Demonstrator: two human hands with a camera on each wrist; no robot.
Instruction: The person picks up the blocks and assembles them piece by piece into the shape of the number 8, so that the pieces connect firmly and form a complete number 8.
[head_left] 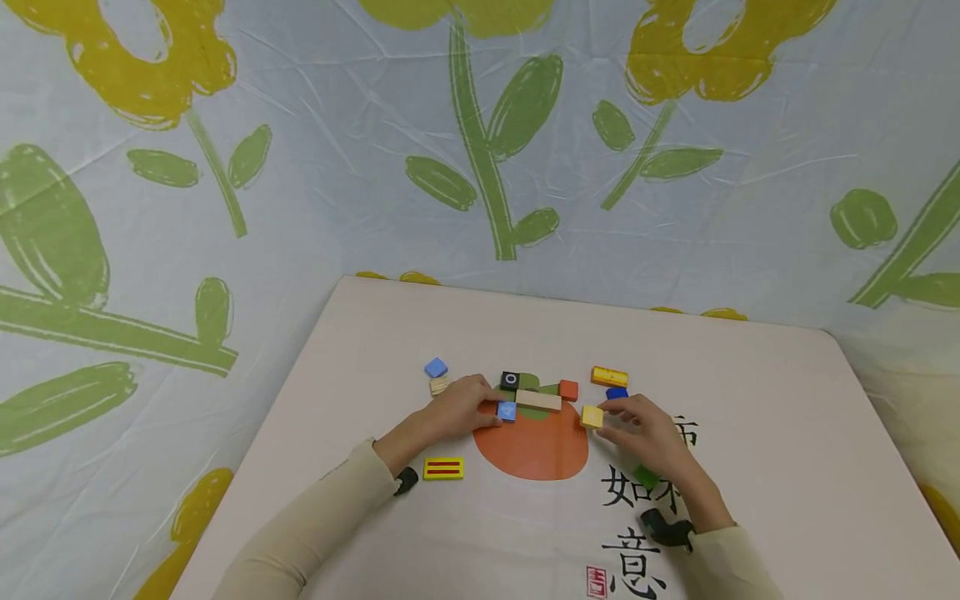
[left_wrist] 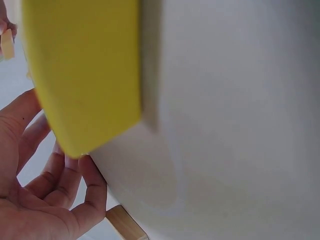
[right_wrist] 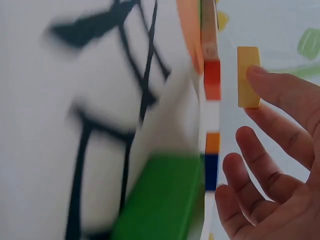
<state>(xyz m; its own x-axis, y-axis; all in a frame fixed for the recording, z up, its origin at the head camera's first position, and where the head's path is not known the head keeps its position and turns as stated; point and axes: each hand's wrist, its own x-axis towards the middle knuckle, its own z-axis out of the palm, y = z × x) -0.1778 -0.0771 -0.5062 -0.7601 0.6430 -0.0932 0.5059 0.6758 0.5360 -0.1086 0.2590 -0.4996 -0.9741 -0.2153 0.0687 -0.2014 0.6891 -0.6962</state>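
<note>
My left hand (head_left: 461, 407) pinches a light blue block (head_left: 507, 411) with a white figure on it, at the left end of a long plain wooden block (head_left: 538, 401). In the left wrist view the left hand (left_wrist: 50, 180) shows in part, its fingertips hidden behind a yellow block (left_wrist: 90, 70) near the camera. Thumb and forefinger of my right hand (head_left: 651, 435) pinch a pale yellow block (head_left: 592, 417), raised off the table in the right wrist view. A black block (head_left: 510, 381) with a white ring and a red block (head_left: 569, 390) sit at the long block's ends.
An orange-yellow block (head_left: 610, 376) and a dark blue block (head_left: 617, 393) lie beyond my right hand, a green block (head_left: 646, 476) under its wrist. Near my left arm are a red-striped yellow block (head_left: 443, 468), a blue block (head_left: 436, 367) and a striped wooden block (head_left: 439, 385).
</note>
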